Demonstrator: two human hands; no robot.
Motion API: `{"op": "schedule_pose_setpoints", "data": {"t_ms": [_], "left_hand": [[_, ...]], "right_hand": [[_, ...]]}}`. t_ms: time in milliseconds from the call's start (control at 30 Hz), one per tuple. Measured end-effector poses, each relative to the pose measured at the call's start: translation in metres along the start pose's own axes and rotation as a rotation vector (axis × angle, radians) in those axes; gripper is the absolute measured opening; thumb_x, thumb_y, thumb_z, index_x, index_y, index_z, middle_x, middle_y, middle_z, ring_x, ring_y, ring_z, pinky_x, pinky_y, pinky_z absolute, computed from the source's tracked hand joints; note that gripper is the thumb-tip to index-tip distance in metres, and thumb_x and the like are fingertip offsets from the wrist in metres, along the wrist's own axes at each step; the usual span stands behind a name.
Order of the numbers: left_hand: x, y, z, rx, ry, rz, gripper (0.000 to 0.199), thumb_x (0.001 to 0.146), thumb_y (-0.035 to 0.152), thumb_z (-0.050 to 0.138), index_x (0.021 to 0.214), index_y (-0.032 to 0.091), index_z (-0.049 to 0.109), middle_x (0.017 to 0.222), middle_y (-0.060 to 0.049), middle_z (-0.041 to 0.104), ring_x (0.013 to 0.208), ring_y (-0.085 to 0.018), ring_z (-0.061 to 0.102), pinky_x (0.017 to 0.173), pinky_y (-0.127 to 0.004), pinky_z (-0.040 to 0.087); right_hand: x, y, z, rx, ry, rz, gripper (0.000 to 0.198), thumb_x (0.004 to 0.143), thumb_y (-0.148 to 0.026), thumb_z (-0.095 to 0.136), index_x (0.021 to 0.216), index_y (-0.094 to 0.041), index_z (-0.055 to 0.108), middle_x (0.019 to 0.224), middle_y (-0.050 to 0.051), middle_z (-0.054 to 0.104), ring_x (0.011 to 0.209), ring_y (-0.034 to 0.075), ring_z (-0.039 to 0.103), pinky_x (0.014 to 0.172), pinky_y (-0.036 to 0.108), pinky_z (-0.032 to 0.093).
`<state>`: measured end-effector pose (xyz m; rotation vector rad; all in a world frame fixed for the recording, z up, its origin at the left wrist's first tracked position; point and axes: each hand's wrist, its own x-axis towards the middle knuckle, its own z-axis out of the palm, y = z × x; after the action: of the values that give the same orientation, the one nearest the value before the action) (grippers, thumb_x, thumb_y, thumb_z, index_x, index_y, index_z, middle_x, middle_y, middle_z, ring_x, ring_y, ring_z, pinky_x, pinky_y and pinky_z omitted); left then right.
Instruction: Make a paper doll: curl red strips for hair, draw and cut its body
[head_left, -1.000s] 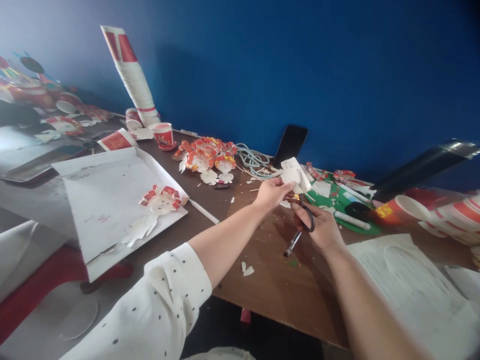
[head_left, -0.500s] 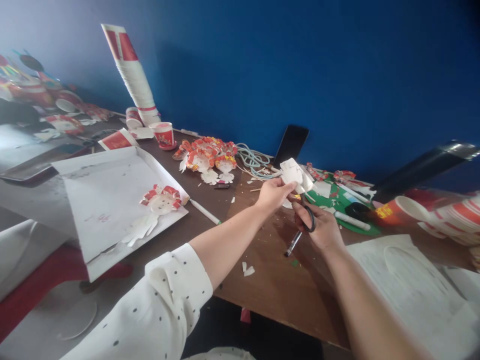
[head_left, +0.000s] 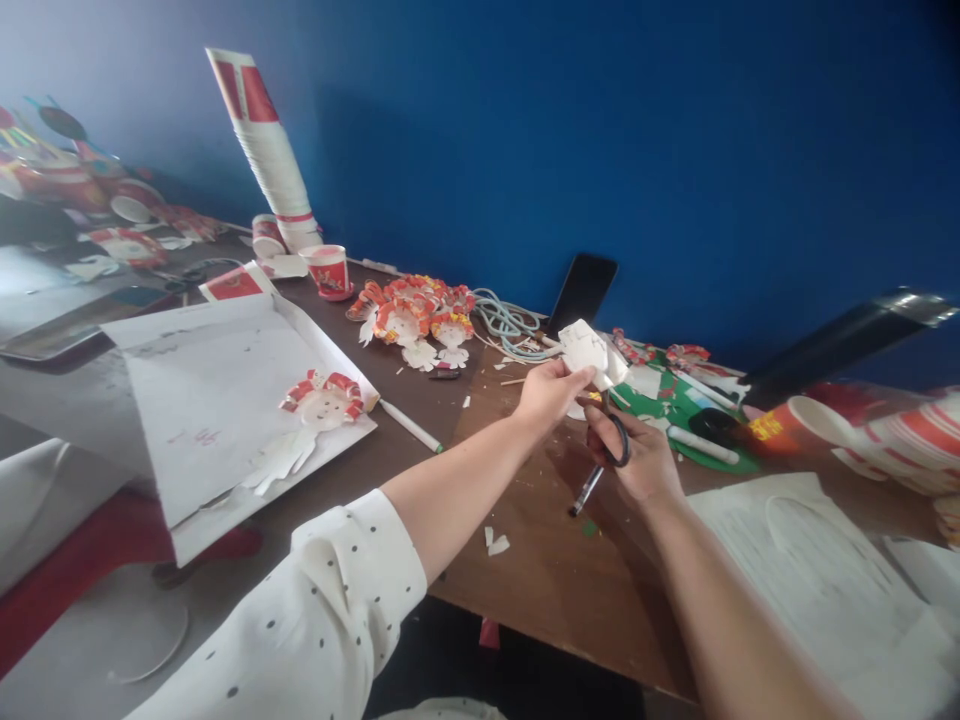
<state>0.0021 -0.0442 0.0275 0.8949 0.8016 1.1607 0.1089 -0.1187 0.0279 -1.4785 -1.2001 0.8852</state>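
Between thumb and fingers, my left hand (head_left: 553, 388) pinches a folded piece of white paper (head_left: 586, 348) with dark lines drawn on it. My right hand (head_left: 643, 455) is closed around the black handles of a pair of scissors (head_left: 619, 440). The blades point up at the paper's lower edge and are partly hidden by it and by my fingers. Beneath my hands a dark pen (head_left: 587, 490) lies on the brown table (head_left: 540, 590). Small white paper scraps (head_left: 496, 541) are nearer to me.
Left of my arms sits a white box lid (head_left: 202, 400) bearing a paper doll (head_left: 324, 402). Behind are a heap of paper dolls (head_left: 420, 315), a cable (head_left: 502, 320), a phone (head_left: 583, 292) and a tall cup stack (head_left: 266, 150). Rightward lie a green sheet (head_left: 656, 402), paper cups (head_left: 806, 425) and papers (head_left: 795, 560).
My hands and the paper stay almost in the same place. The scissors and my right hand have shifted only very slightly.
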Motion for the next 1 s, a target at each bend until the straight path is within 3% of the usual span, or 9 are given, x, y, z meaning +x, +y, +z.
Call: {"op": "schedule_pose_setpoints", "data": {"t_ms": [267,1000], "left_hand": [[-0.003,0.004,0.001,-0.004,0.001,-0.013,0.014,0.078,0.02,0.067,0.067,0.012,0.064,0.063,0.0,0.064,0.051,-0.006,0.05,0.058,-0.02,0.041],[-0.005,0.008,0.002,0.009,0.033,-0.036,0.018,0.077,0.018,0.067,0.061,0.013,0.062,0.058,0.0,0.062,0.049,-0.006,0.049,0.059,-0.021,0.044]], "right_hand": [[0.005,0.012,0.0,0.103,-0.012,-0.004,0.046,0.073,-0.052,0.073,0.1,-0.015,0.074,0.052,-0.004,0.048,0.046,0.008,0.041,0.04,0.022,0.03],[0.0,-0.002,0.003,-0.001,0.03,-0.006,0.049,0.069,-0.057,0.073,0.094,-0.015,0.074,0.051,-0.004,0.047,0.044,0.009,0.039,0.04,0.025,0.031]]}}
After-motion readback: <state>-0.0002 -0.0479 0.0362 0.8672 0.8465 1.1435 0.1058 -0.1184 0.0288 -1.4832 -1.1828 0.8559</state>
